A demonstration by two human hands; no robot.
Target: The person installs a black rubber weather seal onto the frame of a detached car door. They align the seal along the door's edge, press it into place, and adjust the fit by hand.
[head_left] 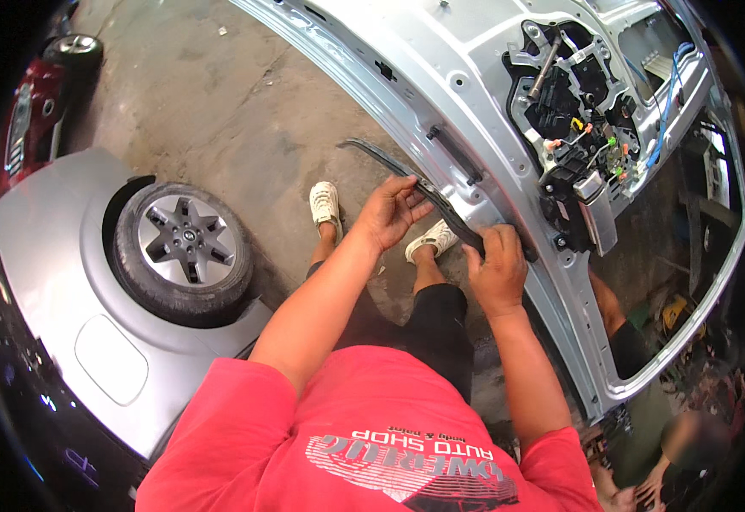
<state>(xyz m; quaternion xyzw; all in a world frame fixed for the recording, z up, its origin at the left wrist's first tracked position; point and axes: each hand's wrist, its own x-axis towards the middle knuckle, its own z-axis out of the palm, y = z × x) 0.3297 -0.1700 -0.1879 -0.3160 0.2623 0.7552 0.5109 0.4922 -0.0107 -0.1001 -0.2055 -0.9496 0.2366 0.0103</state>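
Observation:
A silver car door (440,77) stands open in front of me, its inner panel stripped so the black lock mechanism and coloured wiring (573,119) show. A long black rubber strip (389,158) runs along the door's edge. My left hand (389,209) has its fingers on the strip's middle, pressing it against the door. My right hand (498,269) is closed around the strip's lower end, by the door's edge. The strip's upper end sticks out free to the left.
A silver car body with a wheel (183,247) stands at my left. Further left is a red car (35,115). Another person (645,427) crouches behind the door at lower right. Concrete floor (219,94) lies ahead.

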